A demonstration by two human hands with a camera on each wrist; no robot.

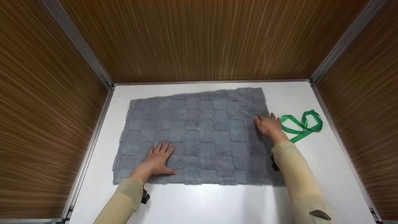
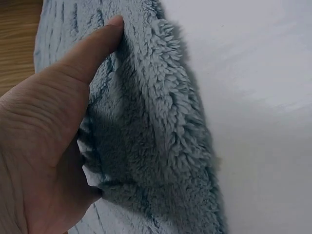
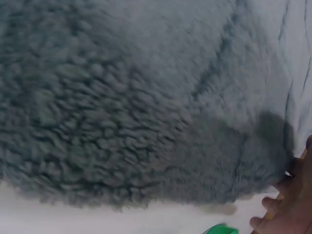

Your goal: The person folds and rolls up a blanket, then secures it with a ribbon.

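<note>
Grey mat (image 1: 199, 133) | left hand (image 1: 158, 160), right hand (image 1: 269, 126) flat on it

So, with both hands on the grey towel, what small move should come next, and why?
Probably smooth outward: the left hand and right hand lie flat on the grey towel, which is spread on the white table with uneven edges. The green ribbon lies untouched beside it.

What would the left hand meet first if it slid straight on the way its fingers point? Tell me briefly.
More of the grey mat: the left hand lies flat on it, fingers pointing toward the far wall. Beyond the mat's far edge, probably bare white table.
</note>
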